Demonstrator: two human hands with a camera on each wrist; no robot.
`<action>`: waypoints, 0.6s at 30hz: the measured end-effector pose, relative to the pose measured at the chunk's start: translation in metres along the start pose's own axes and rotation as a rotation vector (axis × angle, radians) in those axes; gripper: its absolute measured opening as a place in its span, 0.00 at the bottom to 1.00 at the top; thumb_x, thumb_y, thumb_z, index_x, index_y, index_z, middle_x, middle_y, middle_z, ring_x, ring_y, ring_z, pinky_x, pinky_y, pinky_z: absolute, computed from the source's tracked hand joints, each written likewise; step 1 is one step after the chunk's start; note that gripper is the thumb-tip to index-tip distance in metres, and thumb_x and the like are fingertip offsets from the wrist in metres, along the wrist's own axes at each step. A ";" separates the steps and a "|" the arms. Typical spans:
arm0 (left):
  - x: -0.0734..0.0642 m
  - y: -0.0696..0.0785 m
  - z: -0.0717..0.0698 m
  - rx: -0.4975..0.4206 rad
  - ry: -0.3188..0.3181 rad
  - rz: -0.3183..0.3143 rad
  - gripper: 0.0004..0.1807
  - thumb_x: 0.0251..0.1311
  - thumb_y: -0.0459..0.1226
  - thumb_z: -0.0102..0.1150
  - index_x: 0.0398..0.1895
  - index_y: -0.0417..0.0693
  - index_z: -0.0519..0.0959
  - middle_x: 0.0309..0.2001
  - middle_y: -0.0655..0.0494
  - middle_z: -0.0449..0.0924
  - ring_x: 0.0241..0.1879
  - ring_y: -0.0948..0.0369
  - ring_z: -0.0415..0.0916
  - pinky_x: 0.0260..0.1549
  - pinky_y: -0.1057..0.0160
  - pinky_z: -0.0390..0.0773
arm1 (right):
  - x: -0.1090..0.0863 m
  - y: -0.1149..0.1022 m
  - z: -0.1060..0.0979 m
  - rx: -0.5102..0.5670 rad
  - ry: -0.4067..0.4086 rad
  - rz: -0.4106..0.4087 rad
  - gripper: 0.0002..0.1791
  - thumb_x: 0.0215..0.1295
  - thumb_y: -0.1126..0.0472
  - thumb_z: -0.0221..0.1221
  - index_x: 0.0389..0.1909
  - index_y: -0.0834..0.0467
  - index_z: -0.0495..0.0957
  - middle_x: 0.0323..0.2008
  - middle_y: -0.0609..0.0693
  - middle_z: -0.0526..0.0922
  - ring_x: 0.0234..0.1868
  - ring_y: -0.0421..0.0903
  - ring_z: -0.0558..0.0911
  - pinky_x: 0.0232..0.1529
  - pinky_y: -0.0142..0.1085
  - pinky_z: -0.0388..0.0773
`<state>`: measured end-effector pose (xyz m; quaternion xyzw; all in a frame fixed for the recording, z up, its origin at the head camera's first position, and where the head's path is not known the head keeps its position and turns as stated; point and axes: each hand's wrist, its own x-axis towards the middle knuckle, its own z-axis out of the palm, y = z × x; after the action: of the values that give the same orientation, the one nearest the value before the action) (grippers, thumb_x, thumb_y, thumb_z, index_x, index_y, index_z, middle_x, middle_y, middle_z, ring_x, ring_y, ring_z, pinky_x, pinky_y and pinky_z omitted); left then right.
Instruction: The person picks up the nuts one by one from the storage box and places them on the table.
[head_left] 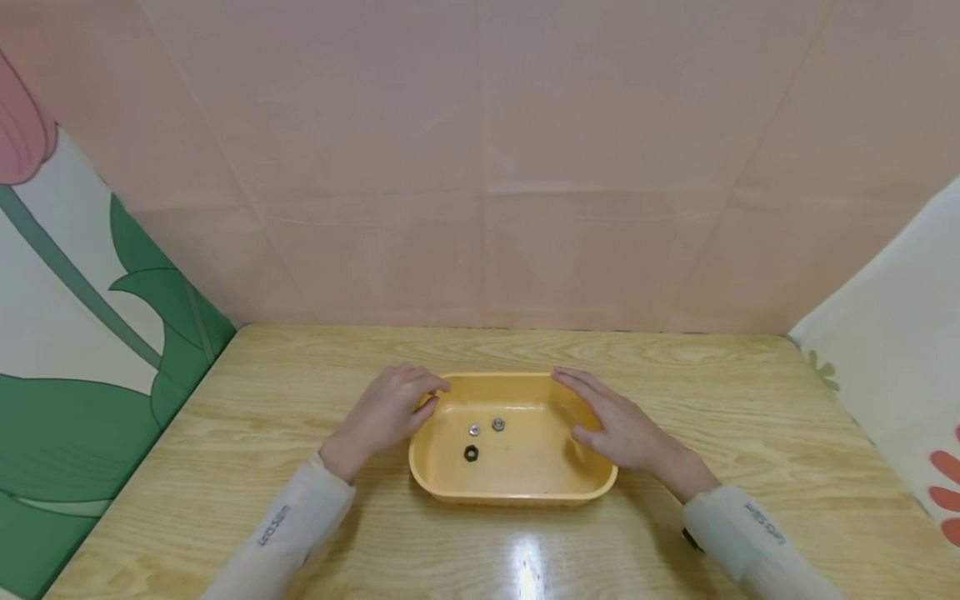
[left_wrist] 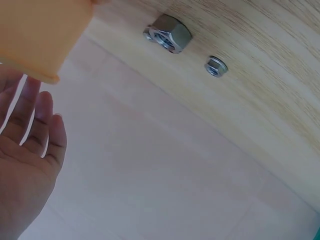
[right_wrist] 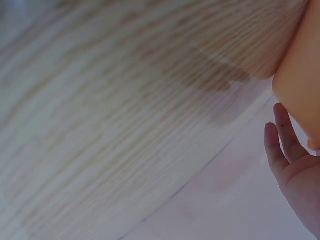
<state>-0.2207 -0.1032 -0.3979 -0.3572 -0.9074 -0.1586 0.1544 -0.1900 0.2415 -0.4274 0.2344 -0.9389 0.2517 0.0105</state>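
A shallow yellow plastic tray sits on the wood-grain table. Inside, on its left half, are two small silvery nuts and a black hex nut. My left hand is at the tray's left rim, fingers gently bent, their tips by the far-left corner. On the opposite end, my right hand has its fingers extended along the right rim, with the thumb over the inside. Two more nuts, a large hex nut and a small flanged nut, show on the wood in the left wrist view.
Behind the table rises a plain pinkish wall covering. A floral printed panel borders the left side, and a white panel with red petals the right. A small black item shows beneath the right sleeve.
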 end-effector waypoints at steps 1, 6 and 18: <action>0.000 0.000 0.000 0.002 -0.002 0.003 0.11 0.57 0.32 0.67 0.44 0.50 0.86 0.42 0.57 0.88 0.41 0.58 0.81 0.46 0.56 0.80 | 0.000 0.000 0.000 -0.002 -0.001 0.000 0.44 0.58 0.62 0.60 0.76 0.51 0.56 0.77 0.53 0.58 0.74 0.61 0.62 0.67 0.64 0.63; 0.002 0.002 0.002 0.011 -0.008 0.029 0.11 0.57 0.32 0.67 0.44 0.50 0.86 0.41 0.58 0.88 0.41 0.59 0.80 0.44 0.56 0.79 | 0.000 0.000 -0.001 -0.004 0.000 0.001 0.43 0.58 0.62 0.60 0.76 0.50 0.56 0.77 0.52 0.58 0.74 0.61 0.63 0.67 0.64 0.64; 0.006 0.008 0.011 -0.005 -0.035 0.103 0.10 0.58 0.32 0.65 0.43 0.50 0.86 0.38 0.60 0.87 0.40 0.60 0.81 0.44 0.57 0.79 | 0.001 -0.001 -0.001 -0.001 -0.006 0.000 0.44 0.58 0.62 0.60 0.77 0.50 0.55 0.77 0.52 0.57 0.74 0.61 0.62 0.67 0.65 0.64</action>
<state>-0.2212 -0.0893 -0.4041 -0.4067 -0.8899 -0.1466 0.1453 -0.1901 0.2408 -0.4264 0.2350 -0.9391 0.2506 0.0079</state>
